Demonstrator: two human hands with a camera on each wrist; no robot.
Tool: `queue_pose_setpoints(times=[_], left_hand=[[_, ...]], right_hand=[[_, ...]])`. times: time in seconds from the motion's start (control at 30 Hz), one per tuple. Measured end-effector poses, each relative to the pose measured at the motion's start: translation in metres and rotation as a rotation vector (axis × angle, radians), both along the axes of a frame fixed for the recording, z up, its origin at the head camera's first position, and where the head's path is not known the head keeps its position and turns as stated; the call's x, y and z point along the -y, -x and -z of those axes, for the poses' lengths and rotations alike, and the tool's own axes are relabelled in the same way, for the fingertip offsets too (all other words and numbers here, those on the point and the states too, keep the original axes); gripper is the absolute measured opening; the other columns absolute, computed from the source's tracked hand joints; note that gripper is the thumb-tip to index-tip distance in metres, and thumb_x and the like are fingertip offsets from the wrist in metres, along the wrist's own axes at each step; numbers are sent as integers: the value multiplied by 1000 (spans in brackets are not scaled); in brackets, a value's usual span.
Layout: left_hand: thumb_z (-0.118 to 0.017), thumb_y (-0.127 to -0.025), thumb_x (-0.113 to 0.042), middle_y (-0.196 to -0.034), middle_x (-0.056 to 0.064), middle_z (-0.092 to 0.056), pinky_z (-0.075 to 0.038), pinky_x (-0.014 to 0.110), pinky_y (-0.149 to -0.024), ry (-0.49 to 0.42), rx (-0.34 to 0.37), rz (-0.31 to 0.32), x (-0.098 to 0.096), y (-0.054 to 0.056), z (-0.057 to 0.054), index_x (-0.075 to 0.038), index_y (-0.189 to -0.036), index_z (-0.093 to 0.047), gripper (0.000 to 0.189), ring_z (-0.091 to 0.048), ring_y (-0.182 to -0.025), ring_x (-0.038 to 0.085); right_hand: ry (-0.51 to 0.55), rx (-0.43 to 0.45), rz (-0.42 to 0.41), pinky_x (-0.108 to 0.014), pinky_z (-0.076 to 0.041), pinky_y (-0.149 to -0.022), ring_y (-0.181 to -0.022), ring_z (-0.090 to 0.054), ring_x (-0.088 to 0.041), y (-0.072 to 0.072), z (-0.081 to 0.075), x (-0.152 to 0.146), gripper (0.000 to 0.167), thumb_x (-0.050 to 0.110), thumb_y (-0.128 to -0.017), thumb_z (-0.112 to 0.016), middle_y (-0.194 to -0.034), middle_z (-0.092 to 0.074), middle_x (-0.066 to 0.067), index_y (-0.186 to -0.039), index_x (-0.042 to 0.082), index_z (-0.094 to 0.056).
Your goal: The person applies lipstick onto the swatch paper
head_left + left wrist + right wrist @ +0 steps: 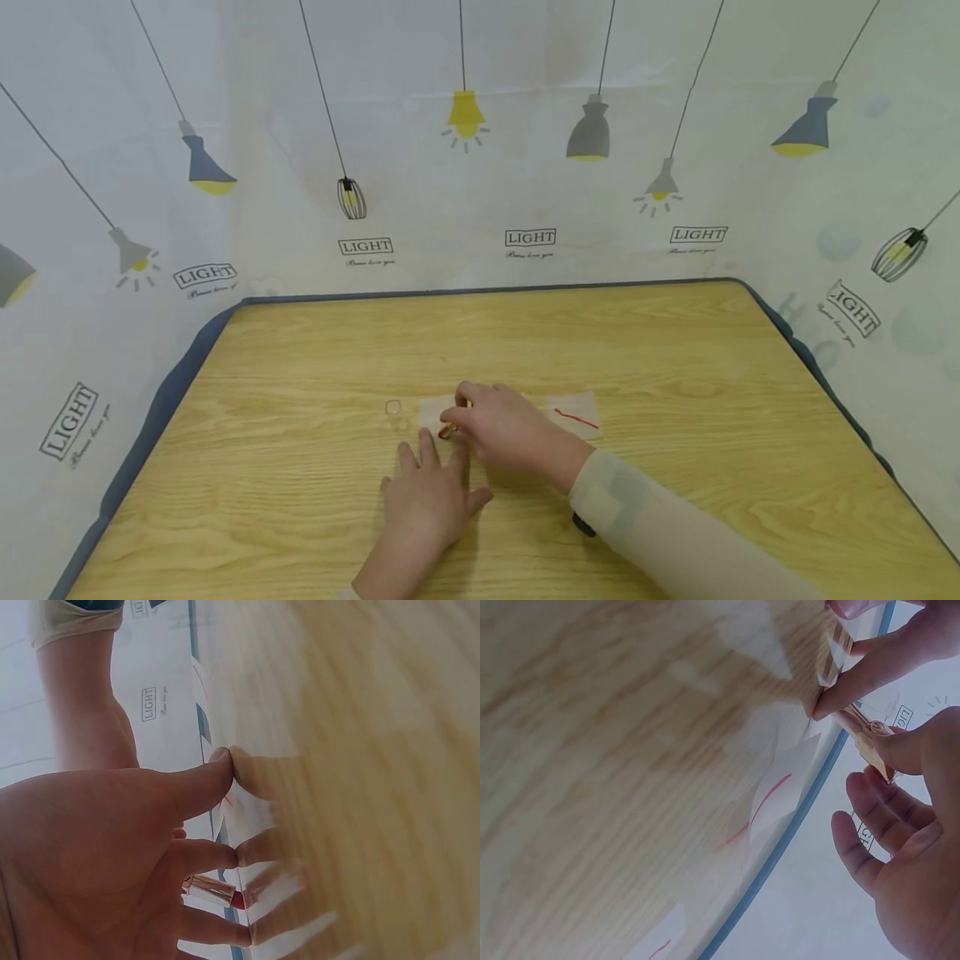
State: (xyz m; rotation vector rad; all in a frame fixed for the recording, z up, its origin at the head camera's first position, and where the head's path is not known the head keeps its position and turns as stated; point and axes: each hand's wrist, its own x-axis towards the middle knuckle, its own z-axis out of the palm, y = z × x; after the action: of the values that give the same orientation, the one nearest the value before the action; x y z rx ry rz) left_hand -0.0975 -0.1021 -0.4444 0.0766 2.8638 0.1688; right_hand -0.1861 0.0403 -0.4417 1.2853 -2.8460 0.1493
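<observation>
My right hand point(510, 425) pinches a lipstick point(211, 890) with a shiny gold case, its red tip down close over a white paper piece point(433, 410). The lipstick's case point(866, 739) lies between the thumb and fingers in the right wrist view. Spread flat, my left hand point(427, 504) rests on the table, fingertips at the near edge of that paper. Another paper piece with a red stroke point(772, 796) shows beside the right hand in the right wrist view; in the head view the right hand hides it.
A paper piece with a wavy red line point(573, 415) lies right of the hands. To their left stands a small clear cap point(393, 408). The wood-grain table point(300, 358) is bordered at the back and sides by a lamp-printed sheet point(420, 183).
</observation>
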Motion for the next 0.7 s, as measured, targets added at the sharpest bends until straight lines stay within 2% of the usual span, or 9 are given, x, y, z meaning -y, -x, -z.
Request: queue_pose_setpoints(times=[0.33,0.47,0.7], left_hand=[[-65,-95,-69,-168,31,-35,-51,78,-99,6,-19,13,0,0,-1,-28,-165,-41,84,-38,-150,59],[-65,-95,-70,-167,31,-37,-52,77,-97,12,-25,15,0,0,-2,-28,-164,-42,84,-39,-149,59],[-64,-95,-71,-169,29,-35,-51,76,-101,16,5,-9,-1,1,-2,-28,-163,-45,82,-37,-151,57]], right_hand=[[-24,-18,16,-40,-58,-96,-109,-66,-17,7,-2,2,29,24,-105,-69,-125,-66,0,-134,27,-73],[-66,-6,35,-42,-57,-100,-114,-65,-19,11,-7,3,36,18,-102,-72,-129,-65,-1,-136,27,-72],[-106,-5,64,-42,-58,-97,-114,-63,-20,21,-9,1,41,17,-97,-77,-128,-65,-3,-136,26,-72]])
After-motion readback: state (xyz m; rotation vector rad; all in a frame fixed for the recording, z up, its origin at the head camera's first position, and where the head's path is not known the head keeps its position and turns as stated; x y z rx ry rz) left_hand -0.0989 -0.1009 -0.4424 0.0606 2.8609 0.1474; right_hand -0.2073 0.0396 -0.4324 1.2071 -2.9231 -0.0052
